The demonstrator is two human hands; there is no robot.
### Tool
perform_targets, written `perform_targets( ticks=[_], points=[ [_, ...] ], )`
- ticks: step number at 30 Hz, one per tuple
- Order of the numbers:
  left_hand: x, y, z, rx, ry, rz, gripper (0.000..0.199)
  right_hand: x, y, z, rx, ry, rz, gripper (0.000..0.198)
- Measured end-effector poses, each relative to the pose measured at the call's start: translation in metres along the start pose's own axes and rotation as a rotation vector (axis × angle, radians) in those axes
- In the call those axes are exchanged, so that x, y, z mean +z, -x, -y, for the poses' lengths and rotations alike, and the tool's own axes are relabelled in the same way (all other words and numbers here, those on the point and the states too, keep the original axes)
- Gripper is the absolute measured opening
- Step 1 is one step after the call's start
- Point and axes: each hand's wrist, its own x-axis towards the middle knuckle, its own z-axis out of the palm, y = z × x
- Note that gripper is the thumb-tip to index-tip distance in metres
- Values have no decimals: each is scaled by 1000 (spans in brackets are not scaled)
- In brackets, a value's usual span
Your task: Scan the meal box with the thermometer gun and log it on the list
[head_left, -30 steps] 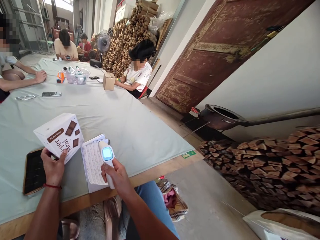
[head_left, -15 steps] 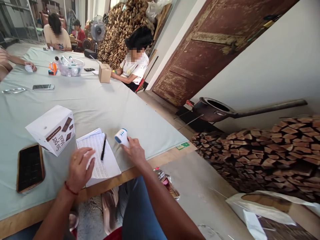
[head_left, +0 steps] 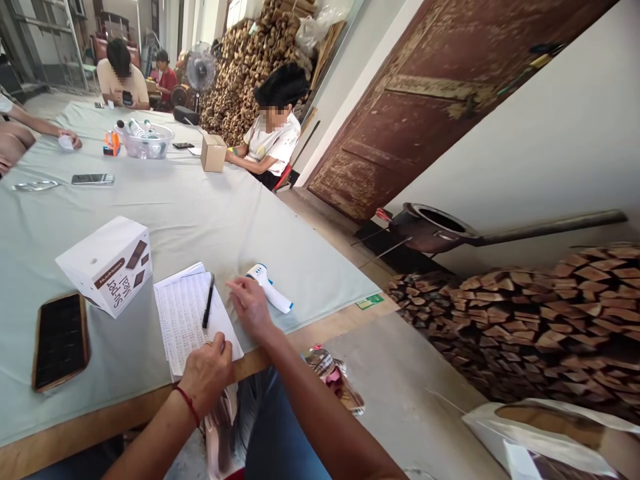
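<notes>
A stack of handwritten paper sheets (head_left: 185, 320) lies at the table's near edge, with a black pen (head_left: 208, 301) across its right side. My left hand (head_left: 207, 370) rests on the lower edge of the sheets, fingers loosely bent, holding nothing I can see. To the right of the paper, my right hand (head_left: 250, 307) is held with its fingers pointing toward the pen, apart from it and holding nothing. Just beyond that hand, a white and blue infrared thermometer (head_left: 271, 290) lies on its side on the cloth.
A white box (head_left: 107, 267) and a dark phone (head_left: 60, 341) stand and lie to the left. Farther off are another phone (head_left: 93, 179), a basin of bottles (head_left: 147, 143) and a cardboard box (head_left: 213, 153). Several people sit around the table. Firewood (head_left: 540, 313) is stacked at right.
My right hand has let go of the thermometer, which now lies on the table, and has moved left toward the pen. My left hand has moved right and down to the paper's lower edge.
</notes>
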Motion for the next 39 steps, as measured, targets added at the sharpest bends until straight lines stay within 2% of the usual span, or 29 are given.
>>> perform_targets(
  ticks=[4, 7, 9, 11, 15, 17, 19, 21, 23, 28, 35, 39],
  points=[
    [9, 0, 3, -28, 31, -26, 31, 11, -21, 19, -229, -18, 141, 39],
    [14, 0, 7, -60, 82, -77, 28, 4, -32, 15, -262, 34, 241, 28],
    [17, -1, 7, -76, 95, -107, 25, -2, -32, 9, -227, -8, 216, 19],
    [18, -3, 6, -73, 89, -127, 22, -6, -26, 5, -113, -182, 97, 15],
    [17, -3, 4, -47, 53, -165, 19, -5, -12, 9, 346, -804, -268, 24],
    [18, -3, 5, -40, 53, -191, 22, -5, -8, 15, 517, -1061, -279, 31],
    [22, -3, 8, -23, 70, -234, 27, -6, -7, 19, 589, -1189, -174, 30],
    [26, -4, 10, -7, 84, -269, 33, -9, -5, 23, 588, -1196, -77, 26],
    [29, -5, 11, -7, 80, -272, 38, -10, -3, 25, 557, -1134, -40, 21],
    [27, -7, 9, -29, 44, -244, 40, -10, 4, 28, 527, -998, -89, 13],
    [22, -6, 8, -10, 67, -229, 42, -7, 11, 35, 475, -1006, -53, 12],
    [21, -7, 8, -6, 9, -223, 42, -8, 10, 35, 443, -1002, -6, 11]
  ],
)
